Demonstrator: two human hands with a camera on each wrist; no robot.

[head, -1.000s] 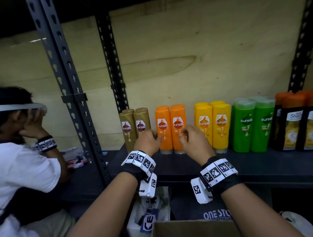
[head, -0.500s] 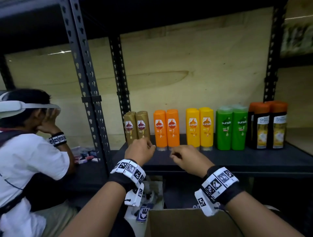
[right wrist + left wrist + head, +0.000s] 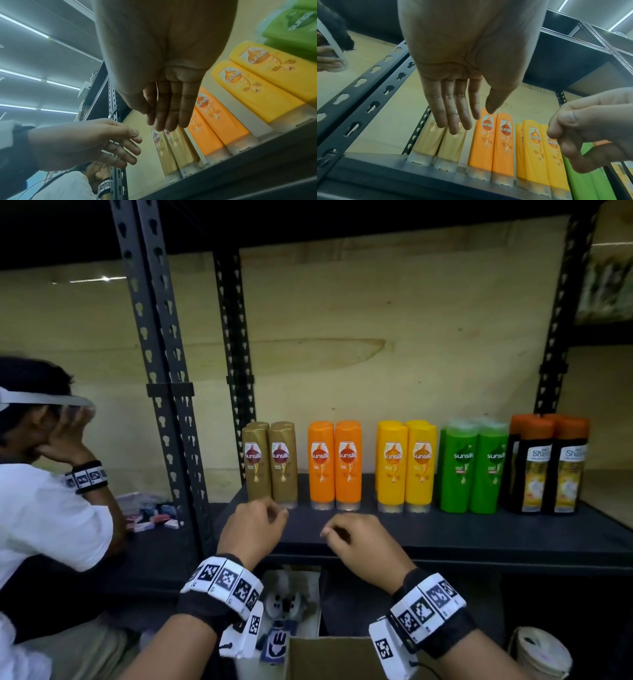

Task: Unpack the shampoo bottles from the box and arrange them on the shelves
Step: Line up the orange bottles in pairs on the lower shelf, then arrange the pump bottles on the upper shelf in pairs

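Pairs of shampoo bottles stand upright in a row on the dark shelf [image 3: 462, 537]: gold [image 3: 270, 463], orange [image 3: 335, 465], yellow [image 3: 406, 465], green [image 3: 474, 470], and black with orange caps [image 3: 548, 463]. My left hand [image 3: 274, 513] hovers over the shelf's front edge just before the gold bottles. My right hand [image 3: 329, 530] hovers in front of the orange ones. Neither touches a bottle. In the wrist views the left hand [image 3: 465, 121] and the right hand [image 3: 164, 121] show straight, relaxed fingers holding nothing. The cardboard box [image 3: 329, 659] sits below my wrists, its inside hidden.
A person in a white shirt [image 3: 41, 508] sits at the left, hands at their head. Slotted black posts [image 3: 164, 371] stand between us. Small packs [image 3: 150, 513] lie on the neighbouring shelf. A white bucket [image 3: 541, 652] stands at the lower right.
Both hands have let go of the orange bottles and drawn back toward the shelf's front edge. The head view has pulled back, showing the whole row.
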